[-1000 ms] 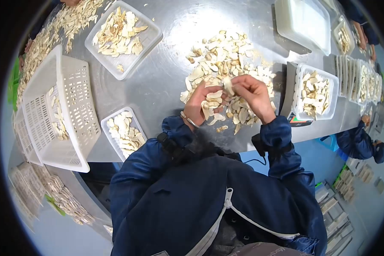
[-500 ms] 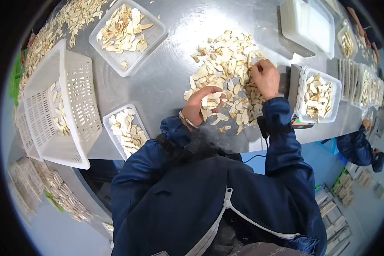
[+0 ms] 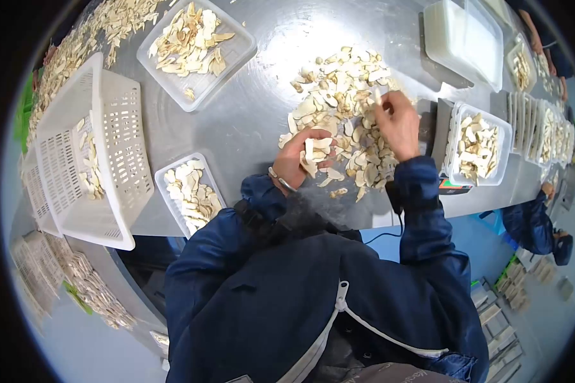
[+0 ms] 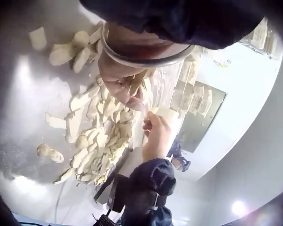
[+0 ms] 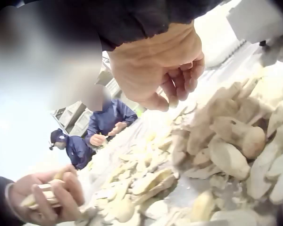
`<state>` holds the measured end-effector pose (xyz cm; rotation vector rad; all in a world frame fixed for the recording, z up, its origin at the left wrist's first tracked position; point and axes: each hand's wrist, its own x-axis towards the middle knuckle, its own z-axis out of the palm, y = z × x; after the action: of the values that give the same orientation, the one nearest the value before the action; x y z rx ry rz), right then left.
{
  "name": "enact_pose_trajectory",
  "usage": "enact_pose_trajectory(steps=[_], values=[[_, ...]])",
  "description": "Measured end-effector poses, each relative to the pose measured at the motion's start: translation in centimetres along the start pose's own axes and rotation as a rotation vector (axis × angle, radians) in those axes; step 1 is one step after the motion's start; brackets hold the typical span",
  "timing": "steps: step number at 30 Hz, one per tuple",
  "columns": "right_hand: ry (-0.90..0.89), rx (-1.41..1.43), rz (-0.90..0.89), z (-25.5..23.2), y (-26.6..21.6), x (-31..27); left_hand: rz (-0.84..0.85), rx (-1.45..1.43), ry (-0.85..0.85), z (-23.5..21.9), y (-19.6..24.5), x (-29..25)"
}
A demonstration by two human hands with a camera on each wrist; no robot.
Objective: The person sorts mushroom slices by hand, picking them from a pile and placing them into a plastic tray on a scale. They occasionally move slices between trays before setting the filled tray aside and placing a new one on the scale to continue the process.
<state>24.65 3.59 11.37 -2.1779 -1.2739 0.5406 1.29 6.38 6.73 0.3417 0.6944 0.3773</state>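
Note:
My left hand [image 3: 294, 159] is cupped around several pale mushroom slices [image 3: 317, 150], which stick up between thumb and fingers in the head view. The left wrist view shows this hand [image 4: 120, 77] curled beside the pile, a metal bangle at its wrist. Over the right side of the heap of mushroom slices [image 3: 345, 83], my right hand [image 3: 399, 124] pinches a whitish mushroom slice [image 3: 377, 96] between thumb and fingers. Seen from the right wrist, the right hand [image 5: 160, 70] hangs above the heap with fingers bent, mostly hiding its slice.
A small tub of slices [image 3: 191, 185] and a larger tray [image 3: 198, 96] lie to the left, beside a white perforated basket [image 3: 124, 127]. At right, a filled tub [image 3: 508, 137] stands on a scale, with stacked containers [image 3: 460, 45] behind. Other people [image 5: 108, 117] work along the table.
My right hand went from beside the left hand, where it held a slice, to the right side of the heap, and now has a slice at its fingertips. The left hand keeps its slices.

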Motion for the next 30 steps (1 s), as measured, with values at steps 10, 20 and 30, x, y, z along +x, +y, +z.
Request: enact_pose_trajectory(steps=[10,20,30], values=[[-0.015,-0.323,-0.337,3.6,1.7,2.3,-0.039,-0.121,-0.118,-0.4,-0.1,-0.7],[-0.043,-0.151,-0.265,3.6,2.9,0.9,-0.023,-0.034,-0.040,-1.0,-0.3,-0.7],[0.027,-0.296,-0.462,4.0,2.5,1.4,-0.030,-0.007,-0.066,-1.2,-0.5,-0.3]])
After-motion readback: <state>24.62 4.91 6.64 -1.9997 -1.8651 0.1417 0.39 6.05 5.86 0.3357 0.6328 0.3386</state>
